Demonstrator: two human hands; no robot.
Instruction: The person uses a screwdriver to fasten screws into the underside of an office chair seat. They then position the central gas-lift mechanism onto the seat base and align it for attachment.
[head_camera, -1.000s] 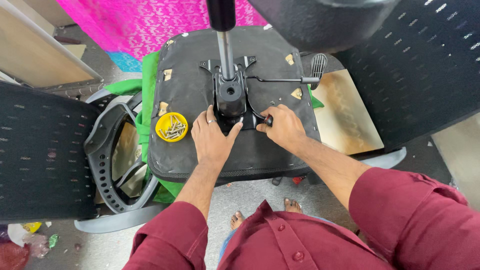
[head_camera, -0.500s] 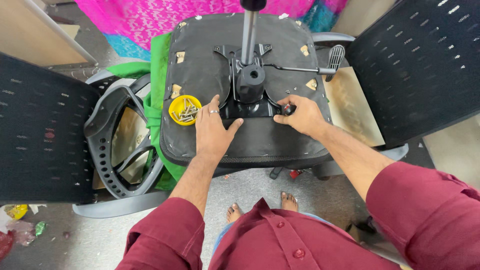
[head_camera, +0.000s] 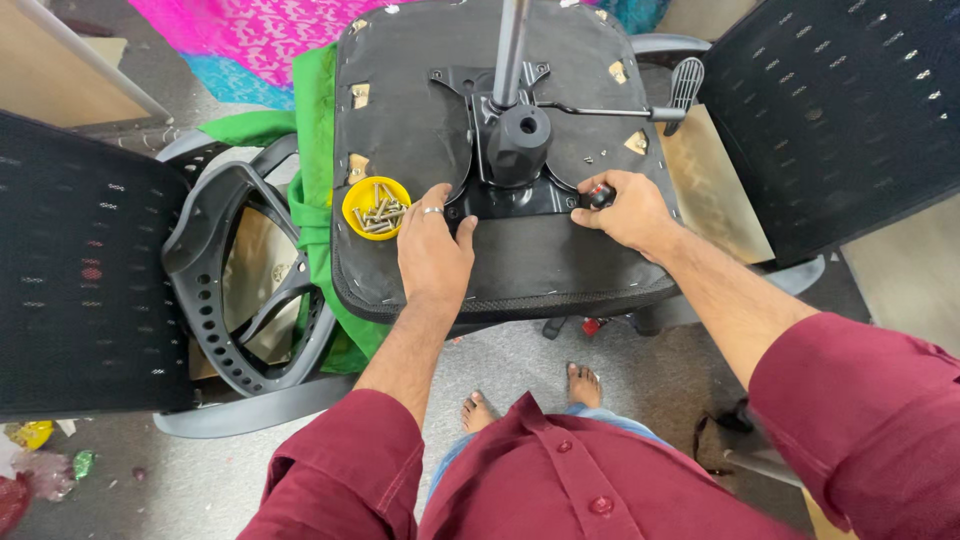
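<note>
Lying upside down, black chair seat (head_camera: 520, 270) fills the centre, metal mechanism plate (head_camera: 520, 195) bolted mid-seat with gas cylinder (head_camera: 512, 50) rising from it. Mesh chair backs stand at either side (left (head_camera: 70, 270), right (head_camera: 850, 110)). Left hand (head_camera: 432, 250) flat, fingers spread, pressing the seat by the plate's near-left corner. Right hand (head_camera: 625, 212) closed on small red-black tool (head_camera: 600, 193) at the plate's near-right corner. Yellow bowl (head_camera: 376, 208) of screws near the seat's left edge.

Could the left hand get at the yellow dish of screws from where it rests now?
Probably yes. The left hand lies flat on the upturned seat, just beside the yellow dish of screws; nothing stands between them, and the dish is open on top.
</note>
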